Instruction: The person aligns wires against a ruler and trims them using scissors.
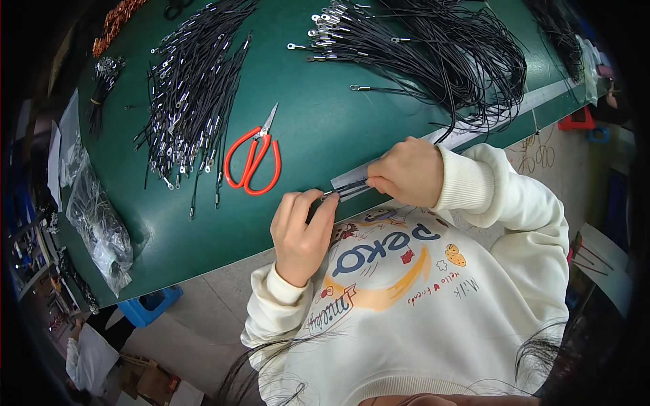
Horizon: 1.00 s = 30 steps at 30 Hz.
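At the near edge of the green table point(176, 250), both my hands work on a thin black cable point(351, 186). My left hand point(298, 233) pinches its end between thumb and fingertips, where a bit of metal shows. My right hand point(409, 172) is closed round the same cable a short way to the right. Under the cable lies a long pale strip like a ruler point(552, 93), running along the table edge and partly covered by my right hand. Scissors with red handles point(252, 161) lie beyond my left hand, blades slightly apart.
Black cables with silver ring terminals point(196, 95) spread at the far left. A larger bundle of long black cables point(467, 61) lies at the far right. Clear plastic bags point(101, 216) rest on the left edge. A blue stool point(150, 306) stands below; another person point(91, 358) is at lower left.
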Each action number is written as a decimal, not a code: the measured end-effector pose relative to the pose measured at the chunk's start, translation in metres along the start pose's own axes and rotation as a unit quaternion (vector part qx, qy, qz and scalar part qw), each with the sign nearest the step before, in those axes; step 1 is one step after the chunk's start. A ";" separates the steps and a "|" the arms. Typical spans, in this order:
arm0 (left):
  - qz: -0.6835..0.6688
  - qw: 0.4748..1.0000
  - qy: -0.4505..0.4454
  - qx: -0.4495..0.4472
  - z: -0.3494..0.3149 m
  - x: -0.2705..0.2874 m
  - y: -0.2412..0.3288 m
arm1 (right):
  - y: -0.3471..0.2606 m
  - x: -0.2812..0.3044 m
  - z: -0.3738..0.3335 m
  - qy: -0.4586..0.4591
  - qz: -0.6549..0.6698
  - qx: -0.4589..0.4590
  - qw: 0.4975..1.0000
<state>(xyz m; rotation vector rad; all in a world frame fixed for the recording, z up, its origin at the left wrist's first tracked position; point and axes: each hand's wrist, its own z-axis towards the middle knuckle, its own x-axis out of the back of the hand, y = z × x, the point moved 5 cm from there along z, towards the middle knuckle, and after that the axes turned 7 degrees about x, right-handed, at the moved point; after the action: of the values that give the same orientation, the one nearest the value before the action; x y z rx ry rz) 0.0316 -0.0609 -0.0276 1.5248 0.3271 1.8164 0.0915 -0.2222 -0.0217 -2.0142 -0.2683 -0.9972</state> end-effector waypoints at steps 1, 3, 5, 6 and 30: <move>-0.001 1.000 -0.001 0.000 0.000 0.000 0.000 | -0.001 0.000 0.001 0.000 0.000 -0.001 1.000; -0.013 1.000 -0.016 0.002 0.002 0.001 -0.001 | 0.000 0.000 0.001 -0.008 -0.028 -0.018 0.999; -0.023 1.000 -0.015 -0.004 0.001 0.002 -0.005 | 0.001 -0.002 0.001 -0.004 -0.038 -0.019 0.999; -0.033 0.999 -0.014 -0.011 0.000 0.002 -0.005 | 0.002 -0.002 0.001 0.000 -0.049 -0.020 0.999; 0.040 0.995 0.008 -0.088 0.000 0.000 0.002 | 0.004 0.002 0.000 -0.004 -0.030 -0.013 0.999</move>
<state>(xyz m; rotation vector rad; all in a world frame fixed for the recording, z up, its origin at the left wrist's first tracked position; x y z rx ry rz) 0.0306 -0.0621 -0.0270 1.4210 0.1108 1.8675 0.0948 -0.2250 -0.0221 -2.0444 -0.3238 -1.0336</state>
